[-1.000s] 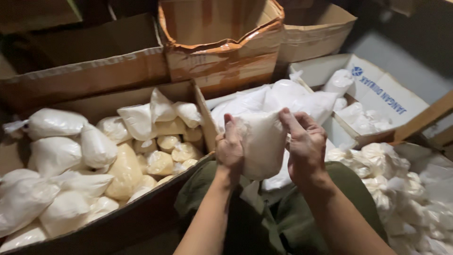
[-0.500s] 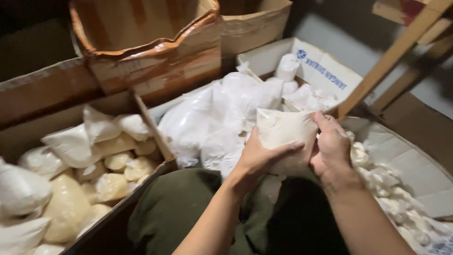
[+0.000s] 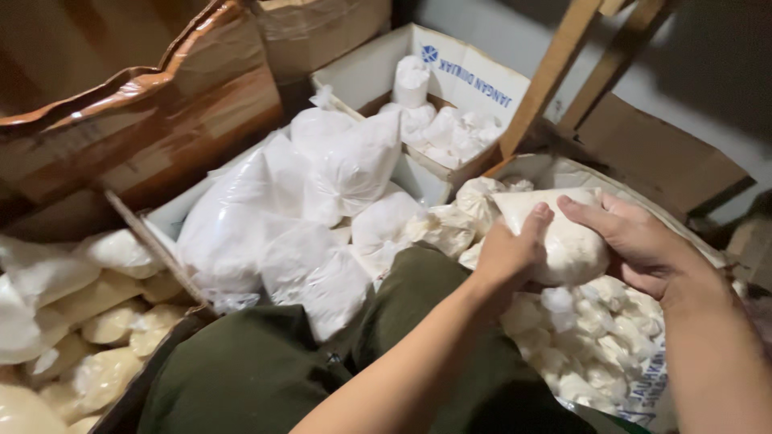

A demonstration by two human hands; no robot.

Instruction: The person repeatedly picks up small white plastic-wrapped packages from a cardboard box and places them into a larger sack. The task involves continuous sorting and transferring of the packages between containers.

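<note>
White packet: a plump plastic bag of pale powder or dough (image 3: 563, 237) sits clasped between both hands, held above the heap at the person's right side, just over the small knotted bags.
Left hand: the left hand (image 3: 508, 255) grips the packet's near end, thumb pressed up along its side, fingers wrapped under.
Right hand: the right hand (image 3: 635, 241) cups the far end, fingers spread across the top; both hands are closed on the same packet.
Change: half a second ago the packet was held nearer the middle of the view, over the lap; now it is further to the right, over the right-hand heap, and the head has turned that way too. A second ago it was in front of the box on the left.
Meaning: judging by this drift, the packet is being carried away from the left box towards the right pile.
Right heap: small knotted white bags (image 3: 595, 345) lie loose on a printed sack, directly below the hands.
Lap: dark green trousers (image 3: 265, 374) fill the lower middle.
Middle pile: large white bags (image 3: 322, 193) are stacked beyond the knee.
Left box: a cardboard box of yellowish packets (image 3: 96, 321) lies well apart from the hands.
Far box: a white carton (image 3: 482, 80) holds more white bags behind a wooden slat (image 3: 551, 76).
</note>
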